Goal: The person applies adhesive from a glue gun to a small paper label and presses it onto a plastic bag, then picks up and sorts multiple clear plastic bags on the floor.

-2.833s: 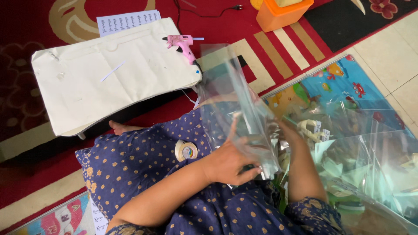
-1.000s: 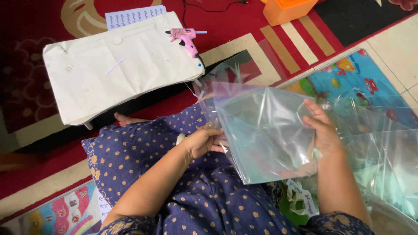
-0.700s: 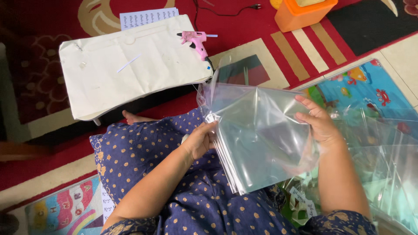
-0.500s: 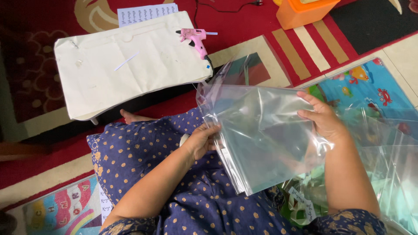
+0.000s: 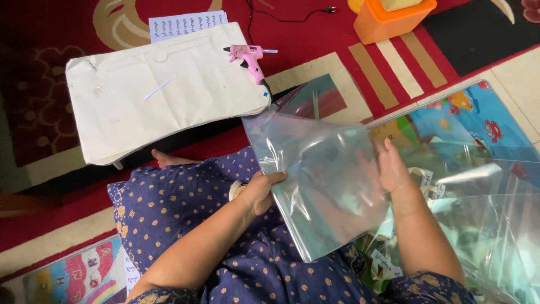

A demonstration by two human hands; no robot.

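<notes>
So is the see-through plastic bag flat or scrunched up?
Flat. The clear plastic bag is spread out smooth between the left hand and right hand.

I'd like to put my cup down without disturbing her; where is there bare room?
The cream low table is mostly bare left of the pink glue gun. Red carpet lies free between the table and the orange box. It is crowded on her right: clear plastic bags, with both hands on one bag.

Clear bag fills space before me, blocks reach ahead. Beyond bag: low bench, glue gun at its near corner. Right of bag: plastic heap crowds floor. Left of bag: my lap open.
</notes>
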